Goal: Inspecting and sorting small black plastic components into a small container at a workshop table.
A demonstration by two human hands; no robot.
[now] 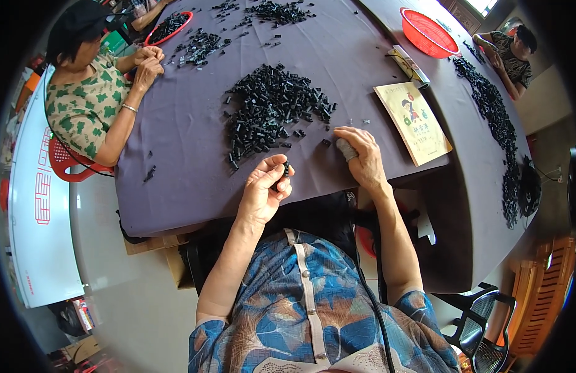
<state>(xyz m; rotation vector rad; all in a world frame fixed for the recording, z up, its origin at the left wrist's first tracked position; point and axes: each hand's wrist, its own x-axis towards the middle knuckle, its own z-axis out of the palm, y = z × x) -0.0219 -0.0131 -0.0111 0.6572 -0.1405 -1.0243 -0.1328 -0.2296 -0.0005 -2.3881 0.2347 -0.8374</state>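
My left hand (267,184) is raised just above the near edge of the table, fingers pinched on a small black plastic part (286,168). My right hand (360,153) rests palm down on the dark purple tablecloth (188,137), its taped forefinger reaching toward a loose black piece (326,143). Just beyond both hands lies a big heap of the same small black parts (270,107).
A yellow booklet (413,120) lies right of my right hand. A person in a green patterned top (89,102) sits at the left side, another person (513,53) at the far right. Red baskets (428,33) (170,28), more black parts (494,118) and a rolled paper (410,66) lie farther off.
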